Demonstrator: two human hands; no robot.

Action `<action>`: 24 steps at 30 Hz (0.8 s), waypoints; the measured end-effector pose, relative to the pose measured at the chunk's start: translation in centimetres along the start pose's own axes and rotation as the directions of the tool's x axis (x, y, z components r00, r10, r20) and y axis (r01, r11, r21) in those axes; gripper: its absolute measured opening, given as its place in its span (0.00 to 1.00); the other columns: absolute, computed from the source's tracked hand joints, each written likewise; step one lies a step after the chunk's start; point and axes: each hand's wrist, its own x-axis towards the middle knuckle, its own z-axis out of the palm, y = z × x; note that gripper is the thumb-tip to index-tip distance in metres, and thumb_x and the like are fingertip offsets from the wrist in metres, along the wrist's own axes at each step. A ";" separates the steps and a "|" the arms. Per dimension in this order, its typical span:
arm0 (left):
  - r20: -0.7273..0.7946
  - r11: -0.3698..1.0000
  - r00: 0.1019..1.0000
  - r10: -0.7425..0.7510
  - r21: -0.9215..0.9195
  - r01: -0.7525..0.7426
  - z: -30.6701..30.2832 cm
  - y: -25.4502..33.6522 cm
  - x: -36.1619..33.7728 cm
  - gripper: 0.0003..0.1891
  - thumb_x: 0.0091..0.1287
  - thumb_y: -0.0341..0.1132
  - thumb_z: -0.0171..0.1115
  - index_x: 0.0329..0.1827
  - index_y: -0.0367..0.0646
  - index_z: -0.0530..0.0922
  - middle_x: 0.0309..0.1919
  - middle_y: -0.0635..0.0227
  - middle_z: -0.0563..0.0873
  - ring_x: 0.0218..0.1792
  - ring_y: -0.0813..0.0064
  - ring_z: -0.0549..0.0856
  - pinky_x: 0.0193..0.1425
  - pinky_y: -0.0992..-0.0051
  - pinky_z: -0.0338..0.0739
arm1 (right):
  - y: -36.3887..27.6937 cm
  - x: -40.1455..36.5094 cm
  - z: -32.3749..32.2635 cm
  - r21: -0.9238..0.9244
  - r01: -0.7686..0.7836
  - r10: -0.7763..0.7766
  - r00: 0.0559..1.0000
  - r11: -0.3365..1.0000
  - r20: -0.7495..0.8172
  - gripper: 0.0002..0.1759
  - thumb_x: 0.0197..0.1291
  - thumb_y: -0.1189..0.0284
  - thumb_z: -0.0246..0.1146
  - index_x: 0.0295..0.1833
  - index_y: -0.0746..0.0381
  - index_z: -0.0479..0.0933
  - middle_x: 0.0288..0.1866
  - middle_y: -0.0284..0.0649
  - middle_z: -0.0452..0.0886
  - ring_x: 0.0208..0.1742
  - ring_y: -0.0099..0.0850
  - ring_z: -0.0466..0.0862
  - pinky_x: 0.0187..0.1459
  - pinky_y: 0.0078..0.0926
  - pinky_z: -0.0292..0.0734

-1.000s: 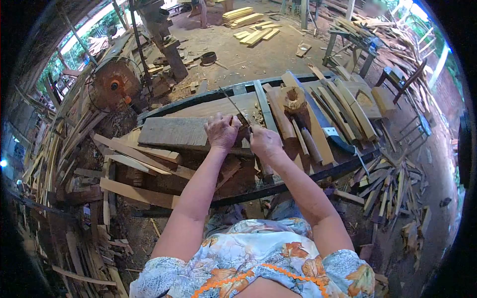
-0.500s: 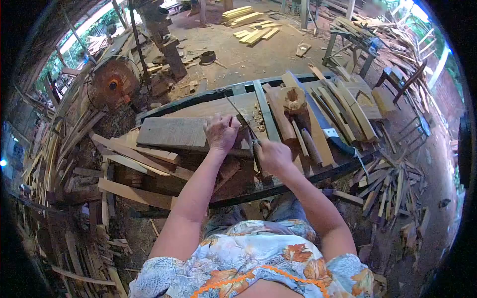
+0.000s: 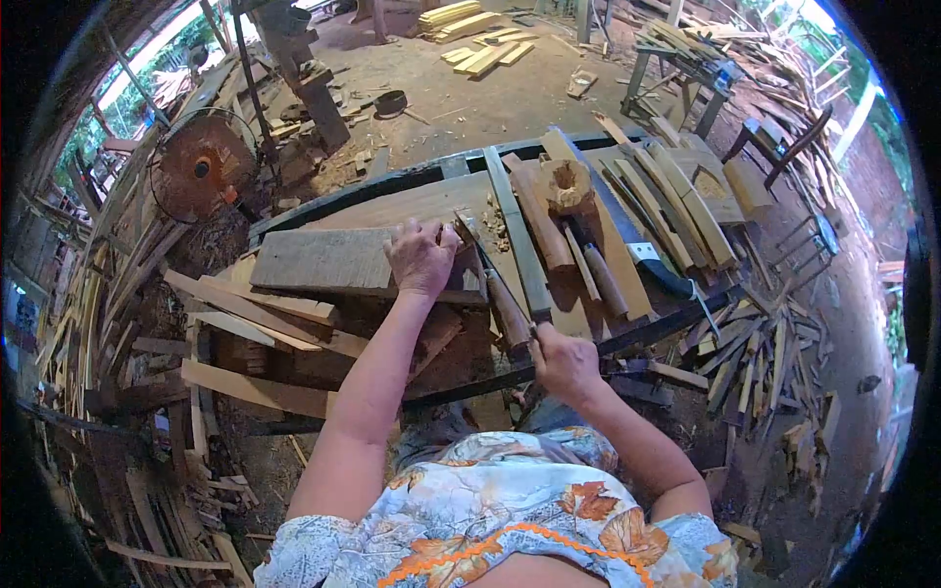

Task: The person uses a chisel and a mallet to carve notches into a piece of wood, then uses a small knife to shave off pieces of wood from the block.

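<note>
My left hand (image 3: 421, 257) rests on the thick grey wooden board (image 3: 328, 263), fingers curled together at its right end; whatever they pinch is hidden. My right hand (image 3: 569, 363) is closed at the bench's front edge around the near end of a long, thin dark tool (image 3: 473, 238), which slants up towards my left fingers; its exact kind is unclear. A wooden handle (image 3: 507, 309) lies just left of my right hand. Right of that, a flat narrow bar (image 3: 518, 230) crosses the bench.
A handsaw (image 3: 655, 269) with a dark handle, a hollowed wooden block (image 3: 569, 186) and several wooden strips (image 3: 676, 211) lie on the bench's right half. A large round saw blade (image 3: 201, 169) stands at left. Sawn planks (image 3: 490, 54) and offcuts (image 3: 760, 367) cover parts of the floor.
My right hand has drawn back towards me and slightly right with the thin tool, uncovering the wooden handle. My left hand stays on the board. The whole view has shifted slightly.
</note>
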 end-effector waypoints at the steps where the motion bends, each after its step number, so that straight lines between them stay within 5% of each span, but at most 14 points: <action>1: -0.001 1.000 1.000 0.006 0.005 -0.006 -0.1 0.0 0.1 0.15 0.60 0.49 0.53 0.34 0.50 0.82 0.38 0.61 0.81 0.45 0.58 0.77 0.51 0.56 0.69 | -0.3 1.2 0.1 -0.029 -0.019 0.019 1.000 0.999 0.012 0.11 0.62 0.64 0.53 0.36 0.61 0.70 0.24 0.53 0.79 0.29 0.52 0.81 0.33 0.49 0.75; 5: -0.019 1.000 1.000 0.016 0.011 -0.016 0.1 -0.1 0.1 0.15 0.61 0.50 0.52 0.35 0.51 0.82 0.38 0.61 0.80 0.44 0.59 0.77 0.51 0.56 0.68 | 0.5 9.9 3.9 -0.036 0.145 -0.148 0.984 0.989 -0.102 0.14 0.62 0.63 0.51 0.35 0.63 0.75 0.29 0.52 0.81 0.34 0.50 0.82 0.36 0.44 0.77; 7: -0.022 1.000 1.000 0.014 0.016 -0.014 -0.1 0.0 0.1 0.16 0.61 0.50 0.51 0.35 0.51 0.82 0.38 0.62 0.80 0.44 0.59 0.77 0.51 0.56 0.68 | -1.1 13.2 4.4 -0.032 0.054 -0.056 0.997 0.998 -0.045 0.14 0.61 0.65 0.51 0.37 0.63 0.77 0.30 0.51 0.82 0.36 0.50 0.83 0.37 0.43 0.78; 11: -0.045 1.000 0.999 0.002 -0.003 -0.002 -0.2 0.1 0.0 0.16 0.61 0.50 0.51 0.34 0.51 0.83 0.38 0.62 0.80 0.45 0.58 0.77 0.52 0.56 0.68 | -2.5 9.9 1.6 -0.035 0.054 -0.055 0.998 0.998 -0.043 0.10 0.57 0.71 0.51 0.40 0.60 0.76 0.31 0.52 0.82 0.35 0.50 0.83 0.36 0.44 0.78; 18: -0.026 1.000 1.000 0.008 0.011 -0.007 -0.2 0.0 0.0 0.15 0.61 0.49 0.53 0.35 0.51 0.83 0.38 0.61 0.80 0.44 0.57 0.77 0.51 0.56 0.68 | 0.6 -1.4 0.1 0.034 -0.014 0.015 0.999 0.999 -0.028 0.09 0.60 0.68 0.55 0.43 0.60 0.72 0.25 0.52 0.79 0.30 0.52 0.81 0.31 0.48 0.74; 24: 0.003 1.000 1.000 0.004 0.001 -0.004 -0.1 0.0 0.1 0.15 0.61 0.49 0.52 0.34 0.52 0.83 0.39 0.61 0.80 0.45 0.56 0.77 0.50 0.56 0.68 | -1.2 10.2 2.6 -0.060 0.042 -0.043 0.999 0.997 -0.016 0.10 0.60 0.69 0.51 0.40 0.61 0.76 0.31 0.51 0.82 0.35 0.49 0.83 0.37 0.45 0.78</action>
